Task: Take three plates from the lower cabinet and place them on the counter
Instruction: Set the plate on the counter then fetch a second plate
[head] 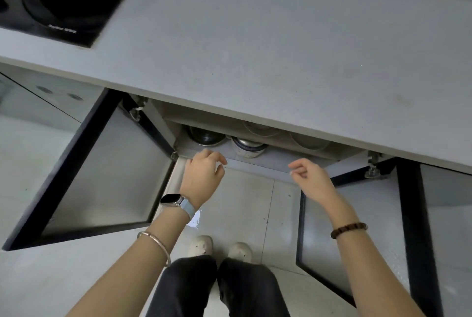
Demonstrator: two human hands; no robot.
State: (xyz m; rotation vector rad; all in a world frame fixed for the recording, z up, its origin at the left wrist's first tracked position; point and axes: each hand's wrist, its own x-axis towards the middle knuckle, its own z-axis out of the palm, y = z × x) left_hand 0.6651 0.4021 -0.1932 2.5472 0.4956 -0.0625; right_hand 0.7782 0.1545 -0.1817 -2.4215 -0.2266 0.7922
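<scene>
Barely started tbh: both doors (102,171) open, counter (255,48) has no plates, left hand (203,172) and right hand (310,175) loosely curled, holding nothing, near the cabinet (255,161).

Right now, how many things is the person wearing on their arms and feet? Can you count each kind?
Smartwatch: 1
Metal bangle: 1
Bead bracelet: 1
White shoes: 2
Total: 5
</scene>
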